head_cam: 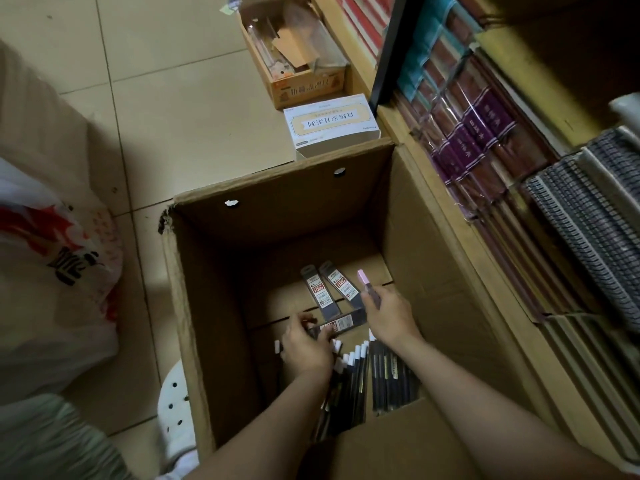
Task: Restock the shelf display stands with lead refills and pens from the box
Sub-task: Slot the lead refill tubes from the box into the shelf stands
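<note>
Both forearms reach down into the open cardboard box (194, 306). Left hand (306, 346) pinches one end of a dark lead refill pack (341, 322); its fingertips are hidden behind the pack. Right hand (389, 317) grips a pink-capped item (366, 284), too blurred for me to name. Just beyond both grips, two more refill packs (329, 289) lie flat on the box floor. Beneath the wrists, a row of white-capped pens (360, 372), partly covered by my arms. Right of the grip, shelf stock (485, 133), labels unreadable.
</note>
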Available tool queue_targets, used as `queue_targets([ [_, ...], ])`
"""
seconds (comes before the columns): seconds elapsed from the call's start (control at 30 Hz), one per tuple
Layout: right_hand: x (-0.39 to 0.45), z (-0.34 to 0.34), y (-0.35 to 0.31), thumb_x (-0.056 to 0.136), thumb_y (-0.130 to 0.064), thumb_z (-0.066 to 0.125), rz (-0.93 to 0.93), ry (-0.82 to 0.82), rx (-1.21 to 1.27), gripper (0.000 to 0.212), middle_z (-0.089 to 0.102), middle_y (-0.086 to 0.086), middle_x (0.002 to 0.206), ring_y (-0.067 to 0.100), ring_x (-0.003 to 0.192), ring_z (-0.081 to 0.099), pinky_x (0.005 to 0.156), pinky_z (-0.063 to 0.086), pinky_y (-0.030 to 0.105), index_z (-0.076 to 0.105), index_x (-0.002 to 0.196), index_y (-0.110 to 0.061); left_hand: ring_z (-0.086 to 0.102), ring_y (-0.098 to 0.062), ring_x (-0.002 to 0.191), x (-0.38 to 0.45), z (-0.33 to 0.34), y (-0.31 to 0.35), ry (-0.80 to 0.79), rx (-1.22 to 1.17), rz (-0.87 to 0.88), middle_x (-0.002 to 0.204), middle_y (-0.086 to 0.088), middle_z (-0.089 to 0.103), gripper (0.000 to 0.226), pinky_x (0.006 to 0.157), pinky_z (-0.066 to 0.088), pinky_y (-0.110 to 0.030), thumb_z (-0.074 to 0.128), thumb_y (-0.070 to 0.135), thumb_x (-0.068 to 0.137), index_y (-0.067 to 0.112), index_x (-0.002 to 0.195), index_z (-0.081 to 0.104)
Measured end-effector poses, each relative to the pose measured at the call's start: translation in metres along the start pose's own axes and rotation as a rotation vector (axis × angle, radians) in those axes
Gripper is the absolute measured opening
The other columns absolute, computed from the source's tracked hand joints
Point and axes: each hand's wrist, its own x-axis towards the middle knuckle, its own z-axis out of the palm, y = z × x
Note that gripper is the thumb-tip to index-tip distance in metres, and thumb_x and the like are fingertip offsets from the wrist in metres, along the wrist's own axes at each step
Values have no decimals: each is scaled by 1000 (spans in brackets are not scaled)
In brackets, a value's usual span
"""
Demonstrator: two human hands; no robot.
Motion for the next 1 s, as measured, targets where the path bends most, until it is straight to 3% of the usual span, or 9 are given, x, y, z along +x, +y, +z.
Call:
queue_targets([
  [0.1, -6, -11, 5, 102, -24, 47, 27, -25, 27, 17, 58, -3, 79, 10, 69, 52, 54, 38, 20, 61, 93, -20, 63, -12, 94, -7, -8, 11, -72, -301, -16, 101, 5, 63, 27, 72, 54, -24, 69, 10, 87, 28, 102, 55],
  [0.2, -13, -15, 6, 101, -19, 50, 45, -42, 108, 12, 60, 0, 87, 9, 74, 55, 58, 37, 20, 61, 100, -15, 62, -7, 85, -14, -19, 24, -54, -536, -28, 92, 9, 62, 29, 67, 55, -17, 68, 3, 86, 23, 102, 56],
  [0.3, -21, -21, -4, 100, -19, 51, -2, -17, 184, 17, 61, 10, 96, 18, 80, 56, 70, 44, 28, 65, 97, -11, 69, -10, 82, -17, -31, 34, -114, -723, -42, 92, 5, 68, 23, 71, 59, -29, 66, 5, 88, 19, 104, 57],
  [0.4, -38, -25, -18, 101, -21, 49, -22, -169, 345, 20, 65, -1, 88, 11, 77, 60, 68, 50, 24, 65, 91, -27, 73, -18, 86, -19, -41, 43, -238, -866, -72, 99, -7, 73, 20, 71, 59, -33, 63, 8, 91, 11, 110, 58],
  [0.5, -51, -24, -25, 101, -25, 50, 36, -235, 493, 19, 71, 18, 95, 26, 84, 68, 70, 53, 34, 69, 99, -24, 73, -21, 87, -20, -48, 47, -294, -809, -38, 98, -7, 74, 21, 76, 59, -39, 60, 19, 95, 13, 114, 57],
  [0.6, -57, -24, -30, 100, -17, 52, 63, -197, 604, 19, 73, 10, 96, 18, 85, 71, 69, 57, 29, 68, 110, -15, 70, -22, 80, -23, -55, 49, -340, -823, -7, 98, -10, 69, 18, 73, 59, -40, 47, 27, 100, 19, 117, 49],
  [0.73, -58, -30, -32, 97, -10, 56, 99, -116, 606, 16, 70, 12, 108, 24, 101, 67, 92, 55, 41, 65, 110, -9, 63, -14, 57, -24, -63, 51, -405, -841, 10, 81, -8, 63, 15, 55, 54, -30, 40, 23, 104, 23, 118, 41],
  [0.9, -55, -31, -35, 100, -11, 50, 159, -118, 666, 31, 67, 15, 114, 28, 109, 65, 97, 52, 48, 54, 131, -6, 62, -9, 85, -20, -61, 49, -452, -472, 140, 99, 4, 60, 44, 66, 50, -21, 66, 11, 90, 23, 122, 39],
  [1.0, -49, -26, -35, 98, -10, 55, 129, -178, 749, 21, 75, 4, 95, 21, 93, 72, 81, 60, 41, 64, 115, -18, 69, -12, 89, -20, -56, 49, -502, -454, 182, 98, 0, 68, 44, 71, 57, -25, 77, 9, 80, 18, 114, 52],
])
